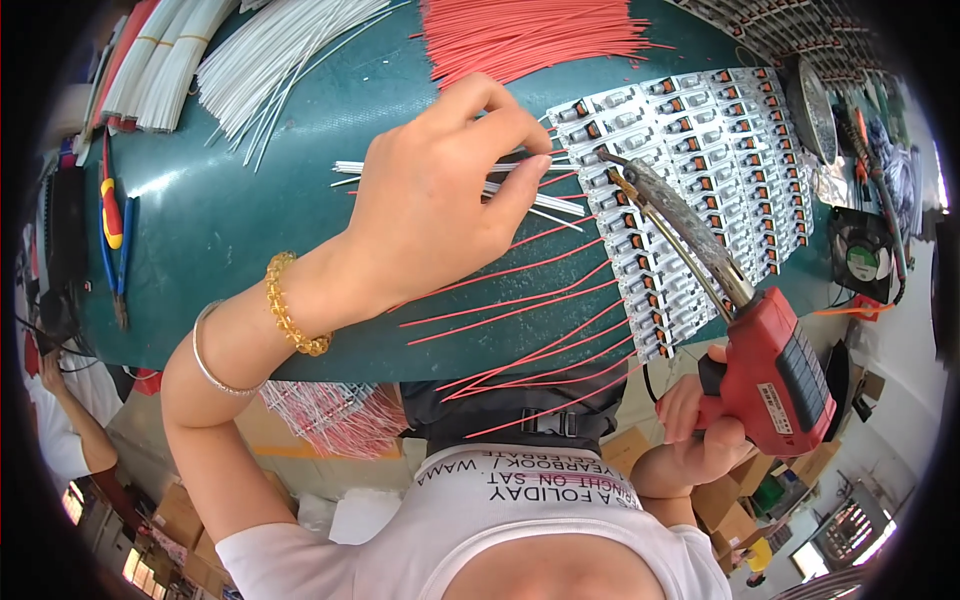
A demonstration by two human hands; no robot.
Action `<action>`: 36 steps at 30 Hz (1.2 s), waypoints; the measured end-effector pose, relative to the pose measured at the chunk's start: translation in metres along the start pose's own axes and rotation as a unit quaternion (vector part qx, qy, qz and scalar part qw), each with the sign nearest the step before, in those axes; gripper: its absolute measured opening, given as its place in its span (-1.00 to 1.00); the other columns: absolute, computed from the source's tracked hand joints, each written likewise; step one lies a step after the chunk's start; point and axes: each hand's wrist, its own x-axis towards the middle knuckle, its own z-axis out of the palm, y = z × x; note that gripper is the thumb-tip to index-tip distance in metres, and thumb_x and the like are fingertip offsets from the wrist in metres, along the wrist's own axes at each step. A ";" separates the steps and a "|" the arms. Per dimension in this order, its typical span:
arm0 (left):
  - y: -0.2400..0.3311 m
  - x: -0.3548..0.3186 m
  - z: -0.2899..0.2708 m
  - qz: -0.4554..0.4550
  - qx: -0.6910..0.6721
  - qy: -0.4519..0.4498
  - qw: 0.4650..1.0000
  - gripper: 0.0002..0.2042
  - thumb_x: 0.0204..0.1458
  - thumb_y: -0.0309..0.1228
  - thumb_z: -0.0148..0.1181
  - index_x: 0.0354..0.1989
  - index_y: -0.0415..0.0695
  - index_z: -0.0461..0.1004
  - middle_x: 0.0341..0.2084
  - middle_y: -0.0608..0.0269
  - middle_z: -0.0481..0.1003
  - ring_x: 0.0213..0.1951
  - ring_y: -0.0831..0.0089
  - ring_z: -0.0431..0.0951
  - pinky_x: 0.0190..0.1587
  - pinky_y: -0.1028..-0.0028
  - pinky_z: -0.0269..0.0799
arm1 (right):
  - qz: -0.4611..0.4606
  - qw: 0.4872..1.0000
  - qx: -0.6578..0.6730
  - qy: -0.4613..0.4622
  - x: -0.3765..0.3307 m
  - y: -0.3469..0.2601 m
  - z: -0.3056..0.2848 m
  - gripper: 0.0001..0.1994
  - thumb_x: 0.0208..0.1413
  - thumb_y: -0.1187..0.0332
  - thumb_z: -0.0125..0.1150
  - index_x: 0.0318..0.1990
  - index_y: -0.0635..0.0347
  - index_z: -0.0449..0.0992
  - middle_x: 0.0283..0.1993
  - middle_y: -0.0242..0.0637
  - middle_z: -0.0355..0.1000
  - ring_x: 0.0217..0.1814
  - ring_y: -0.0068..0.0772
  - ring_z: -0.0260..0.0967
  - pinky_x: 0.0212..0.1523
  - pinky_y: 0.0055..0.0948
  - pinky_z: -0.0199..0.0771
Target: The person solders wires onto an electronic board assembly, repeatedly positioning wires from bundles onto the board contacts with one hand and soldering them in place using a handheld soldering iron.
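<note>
White wires (520, 175) pinched in left hand (430, 215) over the panel of small boards (690, 190) on the green mat; right hand (695, 425) clenched round red soldering gun (775, 370). Risk: hot tip (610, 160) sits just beside the fingertips (535, 165), so a slip likely burns skin or melts insulation.

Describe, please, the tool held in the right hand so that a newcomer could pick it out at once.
Start at the green work mat and go to its right side, where a white panel of small circuit boards lies. The right hand holds a soldering gun there, its tip on the panel's left part. It is the only red, pistol-shaped tool with a long metal barrel.
</note>
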 end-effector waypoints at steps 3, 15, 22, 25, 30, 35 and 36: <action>0.000 -0.002 -0.001 0.023 -0.043 -0.015 0.999 -0.94 -0.12 -0.58 0.25 -0.48 -0.26 0.48 -0.41 0.19 0.42 -0.44 0.41 0.47 -0.44 0.52 0.40 | -0.003 1.000 0.010 -0.007 -0.001 0.003 -0.007 -0.16 0.02 -0.19 0.11 0.06 0.60 0.16 -0.81 -0.45 0.17 -0.84 -0.61 0.07 -0.75 -0.61 0.10; -0.001 -0.004 0.010 0.023 -0.017 0.013 1.000 -0.93 -0.17 -0.53 0.21 -0.58 -0.19 0.44 -0.46 0.28 0.41 -0.62 0.32 0.45 -0.57 0.38 0.35 | 0.044 0.999 0.009 -0.023 -0.006 0.004 -0.010 -0.23 0.03 -0.20 0.11 -0.04 0.54 0.22 -0.78 -0.44 0.18 -0.82 -0.61 0.08 -0.73 -0.60 0.12; 0.004 -0.005 0.004 -0.013 -0.005 -0.034 0.999 -0.93 -0.14 -0.56 0.25 -0.50 -0.23 0.47 -0.40 0.20 0.42 -0.45 0.36 0.47 -0.41 0.49 0.39 | 0.028 0.999 -0.025 0.002 -0.009 0.006 -0.006 -0.25 0.02 -0.17 0.13 -0.04 0.53 0.23 -0.77 -0.43 0.18 -0.81 -0.60 0.10 -0.72 -0.60 0.15; 0.004 -0.006 0.004 -0.014 0.000 -0.032 0.999 -0.93 -0.14 -0.57 0.25 -0.50 -0.23 0.47 -0.40 0.20 0.42 -0.45 0.36 0.47 -0.41 0.49 0.39 | 0.038 0.999 0.024 -0.009 -0.011 0.005 -0.008 -0.22 0.02 -0.17 0.13 0.02 0.55 0.21 -0.78 -0.44 0.19 -0.82 -0.61 0.10 -0.72 -0.61 0.16; 0.004 -0.005 0.004 -0.009 -0.005 -0.032 0.999 -0.93 -0.13 -0.57 0.25 -0.50 -0.24 0.47 -0.40 0.19 0.43 -0.45 0.35 0.48 -0.42 0.49 0.40 | 0.032 0.999 0.011 0.005 -0.011 0.007 -0.009 -0.18 0.01 -0.19 0.13 0.06 0.55 0.19 -0.79 -0.47 0.18 -0.82 -0.62 0.09 -0.73 -0.62 0.13; 0.005 -0.005 0.004 0.007 -0.003 -0.029 1.000 -0.94 -0.14 -0.57 0.26 -0.48 -0.23 0.49 -0.40 0.19 0.43 -0.46 0.36 0.48 -0.42 0.49 0.41 | 0.031 0.999 0.012 -0.011 -0.010 0.004 -0.008 -0.17 0.01 -0.20 0.11 0.07 0.55 0.18 -0.80 -0.47 0.16 -0.83 -0.62 0.07 -0.73 -0.62 0.12; 0.006 -0.004 0.004 0.017 0.000 -0.026 1.000 -0.93 -0.14 -0.58 0.26 -0.46 -0.22 0.50 -0.40 0.18 0.43 -0.46 0.37 0.48 -0.42 0.49 0.41 | 0.022 1.000 0.015 -0.009 -0.010 0.006 -0.008 -0.16 0.01 -0.21 0.11 0.07 0.55 0.18 -0.80 -0.48 0.16 -0.82 -0.63 0.07 -0.73 -0.63 0.12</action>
